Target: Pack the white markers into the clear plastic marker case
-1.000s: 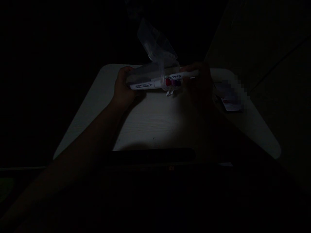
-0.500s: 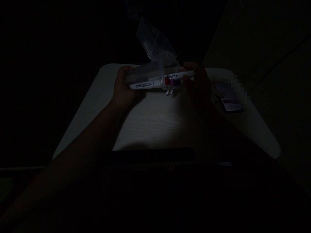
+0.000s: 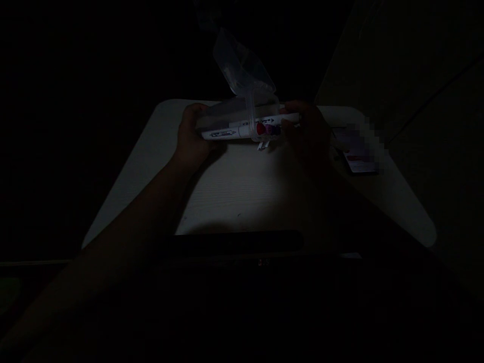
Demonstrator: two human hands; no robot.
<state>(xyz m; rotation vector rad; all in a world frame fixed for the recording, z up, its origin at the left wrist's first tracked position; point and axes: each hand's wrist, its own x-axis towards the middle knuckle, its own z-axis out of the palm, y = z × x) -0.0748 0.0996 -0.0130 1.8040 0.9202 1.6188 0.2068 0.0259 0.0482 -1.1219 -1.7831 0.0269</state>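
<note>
No txt legible, pic v. dark; lower white marker (image 3: 227, 134) in clear plastic box (image 3: 227, 111): dark printed label w/ pointed end, wording unreadable; upper white marker (image 3: 271, 120), partly out of box: dark lettering + arrow-like mark, also illeg.; small reddish marks (image 3: 263, 262), lower ctr: can't tell if digits.

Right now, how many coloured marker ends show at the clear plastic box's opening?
3: red round end, left; purple round end, middle; dark-blue round end, right. More may be hidden.

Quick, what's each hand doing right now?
Left hand: closed around the clear case.
Right hand: holding the end of a white marker partway inside the case.
</note>
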